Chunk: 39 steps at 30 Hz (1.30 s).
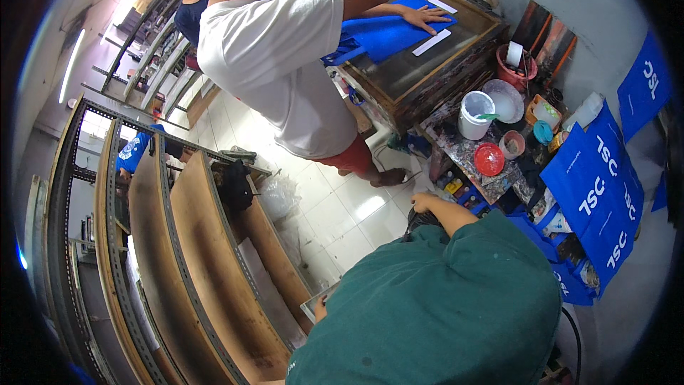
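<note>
Below me my green shirt (434, 306) hides most of my left arm. At its left edge my left hand (322, 309) shows only in part, closed at the rim of a flat grey thing (311, 306) beside the shelves. My right hand (423, 203) is held in front of me with its fingers curled, just above something black (422, 221). What it grips, if anything, is hidden. Ahead, a co-worker in a white shirt (278, 64) lays a spread hand (425, 18) on blue sheet material (388, 34) over a framed printing table (456, 50).
A paint-stained stand (463, 153) at the right carries a white bucket (472, 127), a red tub (489, 160) and several other containers. Blue printed bags (595, 192) lean by the wall. A metal-framed wooden rack (206, 242) fills the left. Clear plastic (278, 196) lies near it on the tiled floor (324, 217).
</note>
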Motion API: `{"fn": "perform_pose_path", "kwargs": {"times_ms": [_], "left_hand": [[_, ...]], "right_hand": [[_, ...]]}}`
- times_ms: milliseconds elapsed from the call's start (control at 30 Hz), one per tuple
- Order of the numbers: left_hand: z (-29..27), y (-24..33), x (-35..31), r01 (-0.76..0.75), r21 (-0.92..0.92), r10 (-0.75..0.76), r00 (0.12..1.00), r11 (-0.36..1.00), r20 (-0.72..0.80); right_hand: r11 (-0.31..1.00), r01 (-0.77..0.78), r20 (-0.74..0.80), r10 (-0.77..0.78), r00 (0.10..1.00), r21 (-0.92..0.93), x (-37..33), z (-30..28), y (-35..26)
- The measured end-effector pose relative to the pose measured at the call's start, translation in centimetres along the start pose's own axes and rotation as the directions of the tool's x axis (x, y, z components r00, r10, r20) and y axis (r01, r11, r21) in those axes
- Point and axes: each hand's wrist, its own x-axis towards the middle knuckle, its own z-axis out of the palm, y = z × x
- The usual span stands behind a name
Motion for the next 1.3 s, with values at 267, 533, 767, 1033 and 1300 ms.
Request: {"fn": "perform_pose_path", "kwargs": {"times_ms": [267, 533, 767, 1033, 1300], "left_hand": [[1.2, -1.9, -0.1, -0.015, 0.009, 0.015, 1.0, 1.0, -0.013], [2.7, -1.6, -1.8, 0.067, -0.062, -0.068, 0.998, 0.996, -0.011], [4.0, -1.4, -2.5, 0.096, -0.102, -0.097, 0.995, 0.99, -0.006], [4.7, -1.6, -2.7, 0.118, -0.127, -0.119, 0.993, 0.985, 0.003], [4.7, -1.4, -2.7, 0.129, -0.141, -0.13, 0.991, 0.981, 0.003]], "right_hand": [[0.998, -0.022, 0.01, 0.023, 1.0, -0.066, -0.5, -0.8, -0.2], [0.99, 0.051, 0.02, -0.049, 0.999, -0.129, -0.3, -0.3, -0.3], [0.983, 0.035, 0.012, -0.033, 0.999, -0.183, 1.1, -0.3, 0.5], [0.978, 0.017, 0.04, -0.009, 0.999, -0.206, -0.8, -2.0, -1.3], [0.985, 0.009, 0.03, -0.004, 1.0, -0.172, 0.2, -1.1, -0.2]]}}
